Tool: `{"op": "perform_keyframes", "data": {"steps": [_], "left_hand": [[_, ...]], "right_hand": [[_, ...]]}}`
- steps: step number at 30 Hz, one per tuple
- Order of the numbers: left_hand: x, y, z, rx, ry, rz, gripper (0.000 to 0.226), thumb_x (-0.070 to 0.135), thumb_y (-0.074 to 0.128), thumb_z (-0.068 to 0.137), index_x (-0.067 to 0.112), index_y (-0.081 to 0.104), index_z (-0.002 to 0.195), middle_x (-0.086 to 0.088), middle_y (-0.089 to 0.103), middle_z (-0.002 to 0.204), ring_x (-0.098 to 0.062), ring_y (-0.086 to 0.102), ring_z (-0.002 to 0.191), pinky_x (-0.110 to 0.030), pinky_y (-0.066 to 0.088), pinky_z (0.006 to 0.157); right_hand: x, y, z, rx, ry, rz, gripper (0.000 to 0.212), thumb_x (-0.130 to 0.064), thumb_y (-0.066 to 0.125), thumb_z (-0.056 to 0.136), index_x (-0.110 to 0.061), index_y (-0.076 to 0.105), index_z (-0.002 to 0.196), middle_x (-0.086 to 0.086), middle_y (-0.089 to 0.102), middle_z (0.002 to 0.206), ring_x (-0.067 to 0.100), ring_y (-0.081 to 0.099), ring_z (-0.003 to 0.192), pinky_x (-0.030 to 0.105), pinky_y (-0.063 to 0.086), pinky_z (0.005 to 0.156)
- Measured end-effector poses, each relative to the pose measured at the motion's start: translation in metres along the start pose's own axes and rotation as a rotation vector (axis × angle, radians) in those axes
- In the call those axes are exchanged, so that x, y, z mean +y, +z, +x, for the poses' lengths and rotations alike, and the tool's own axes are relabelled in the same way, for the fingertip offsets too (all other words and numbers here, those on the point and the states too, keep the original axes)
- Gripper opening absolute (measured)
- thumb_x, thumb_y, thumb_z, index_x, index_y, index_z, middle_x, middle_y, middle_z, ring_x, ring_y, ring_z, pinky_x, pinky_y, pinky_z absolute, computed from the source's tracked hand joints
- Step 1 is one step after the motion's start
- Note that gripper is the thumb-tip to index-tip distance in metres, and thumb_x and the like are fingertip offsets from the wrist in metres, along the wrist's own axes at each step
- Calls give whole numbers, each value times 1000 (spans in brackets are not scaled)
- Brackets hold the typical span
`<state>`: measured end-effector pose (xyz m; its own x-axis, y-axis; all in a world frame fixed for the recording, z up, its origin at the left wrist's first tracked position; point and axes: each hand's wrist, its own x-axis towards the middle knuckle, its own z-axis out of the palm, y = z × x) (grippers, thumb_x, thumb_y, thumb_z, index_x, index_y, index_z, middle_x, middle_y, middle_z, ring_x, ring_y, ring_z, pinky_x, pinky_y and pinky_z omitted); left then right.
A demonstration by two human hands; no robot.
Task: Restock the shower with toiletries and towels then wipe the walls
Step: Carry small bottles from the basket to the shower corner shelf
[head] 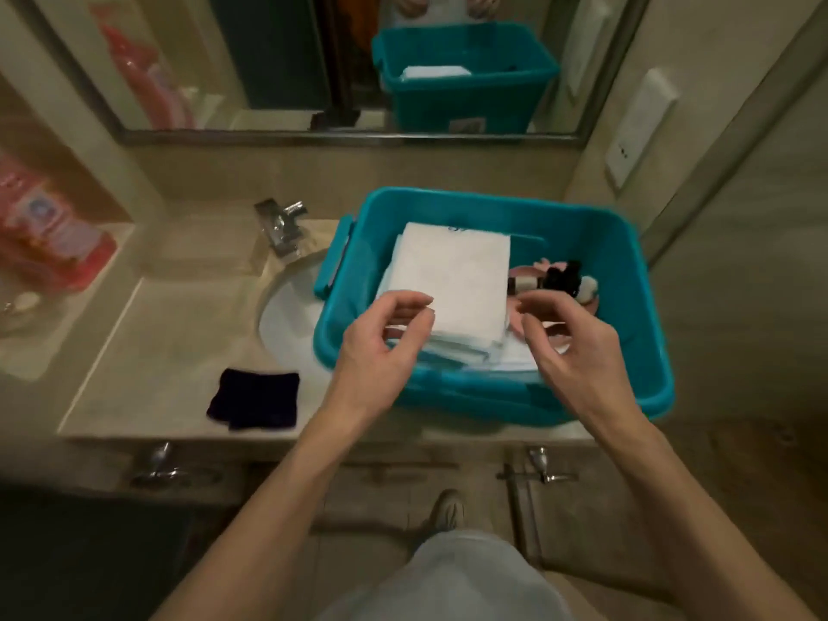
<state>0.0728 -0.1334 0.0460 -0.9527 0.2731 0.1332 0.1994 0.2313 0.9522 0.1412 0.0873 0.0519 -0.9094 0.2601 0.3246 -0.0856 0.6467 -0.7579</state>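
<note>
A teal plastic bin [627, 271] stands on the vanity counter, partly over the sink. Inside it lies a stack of folded white towels [457, 280], and to their right several small toiletry bottles [560, 280], one with a black cap. My left hand [385, 347] hovers over the near left corner of the towel stack, fingers loosely curled and holding nothing. My right hand [564, 347] hovers over the near right side of the bin, fingers also loosely curled and empty. A dark folded cloth [255, 398] lies on the counter left of the bin.
A chrome faucet [282, 226] stands behind the white sink [286, 320]. Orange-pink bottles [49, 235] sit in a wall niche at the left. A mirror [269, 60] spans the back wall. A switch plate [640, 127] is on the right wall. Cabinet handles sit below the counter edge.
</note>
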Motion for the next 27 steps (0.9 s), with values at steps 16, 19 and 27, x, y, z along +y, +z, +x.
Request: {"op": "perform_keyframes", "data": {"steps": [16,19,27], "left_hand": [[-24,153,146,-353,-76,287,22,37,63,91,40,60,113,19,69,111,-2,63,107,-37,53,98],[-33,170,156,-402,-4,372,28,41,61,88,42,58,116,20,70,111,-2,64,108,-42,50,102],[-44,190,166,-424,-88,447,29,36,62,94,49,60,120,24,70,115,1,57,120,-49,10,119]], "right_hand": [[132,-44,85,-48,144,-588,32,-27,70,81,-21,66,112,-3,65,111,21,56,112,39,40,105],[129,-41,83,-113,166,-697,40,-37,64,81,-23,65,118,-3,62,119,21,55,119,45,34,114],[125,-34,93,-141,241,-805,26,-46,56,89,-31,60,109,-10,65,110,16,58,113,47,24,119]]}}
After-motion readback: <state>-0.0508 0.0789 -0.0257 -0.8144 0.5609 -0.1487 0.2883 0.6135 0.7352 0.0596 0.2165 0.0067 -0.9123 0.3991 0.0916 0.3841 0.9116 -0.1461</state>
